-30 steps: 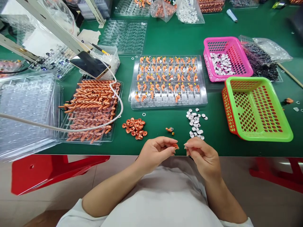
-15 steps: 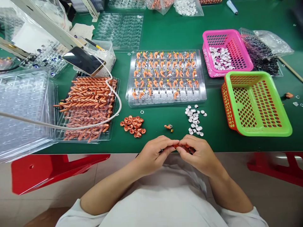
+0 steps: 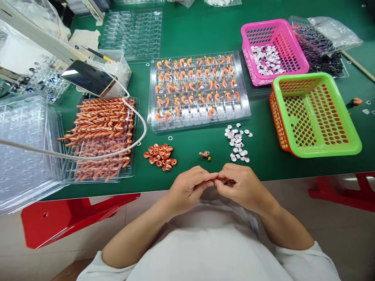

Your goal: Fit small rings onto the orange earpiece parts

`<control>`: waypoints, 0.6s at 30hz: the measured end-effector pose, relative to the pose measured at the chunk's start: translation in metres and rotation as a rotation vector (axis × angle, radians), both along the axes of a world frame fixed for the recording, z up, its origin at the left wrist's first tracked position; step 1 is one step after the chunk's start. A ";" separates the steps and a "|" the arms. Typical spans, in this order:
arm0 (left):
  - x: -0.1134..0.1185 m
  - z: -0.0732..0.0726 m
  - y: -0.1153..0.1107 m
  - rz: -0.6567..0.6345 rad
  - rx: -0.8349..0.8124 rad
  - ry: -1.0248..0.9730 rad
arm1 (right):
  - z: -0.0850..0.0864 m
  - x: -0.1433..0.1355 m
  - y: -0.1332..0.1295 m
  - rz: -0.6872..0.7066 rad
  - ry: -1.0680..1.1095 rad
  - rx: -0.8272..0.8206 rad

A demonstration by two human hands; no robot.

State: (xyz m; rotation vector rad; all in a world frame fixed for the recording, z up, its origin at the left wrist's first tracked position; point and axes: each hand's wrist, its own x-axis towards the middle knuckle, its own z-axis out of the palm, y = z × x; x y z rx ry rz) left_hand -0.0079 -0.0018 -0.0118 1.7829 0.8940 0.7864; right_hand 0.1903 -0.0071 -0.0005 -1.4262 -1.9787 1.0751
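Observation:
My left hand [image 3: 190,187] and my right hand [image 3: 240,185] meet fingertip to fingertip at the near edge of the green table [image 3: 263,164]. Between the fingertips is pinched a small orange cap, almost wholly hidden. Just beyond the hands lie a pile of orange caps [image 3: 159,153], one loose orange piece [image 3: 204,154] and a scatter of white discs [image 3: 237,142]. Farther back stands a clear compartment tray [image 3: 199,117] with several orange pieces in its cells.
A clear tray of long orange parts [image 3: 101,134] sits at left, with a white cable [image 3: 88,156] and a phone [image 3: 88,78] over it. Stacked clear trays [image 3: 23,144] are far left. A green basket [image 3: 315,115] and a pink basket [image 3: 272,50] of white discs stand right.
My hands were apart, the left holding an orange cap; they have come together and now pinch it jointly. The view has tilted down slightly.

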 end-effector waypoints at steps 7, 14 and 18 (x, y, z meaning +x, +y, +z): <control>0.001 0.000 -0.002 0.078 -0.152 -0.020 | -0.006 -0.005 -0.006 -0.070 -0.040 0.099; 0.004 0.002 -0.003 0.236 -0.537 -0.146 | -0.004 -0.005 -0.005 -0.083 0.072 0.017; 0.006 0.005 -0.002 0.283 -0.671 -0.230 | -0.003 -0.004 -0.005 -0.088 0.140 -0.013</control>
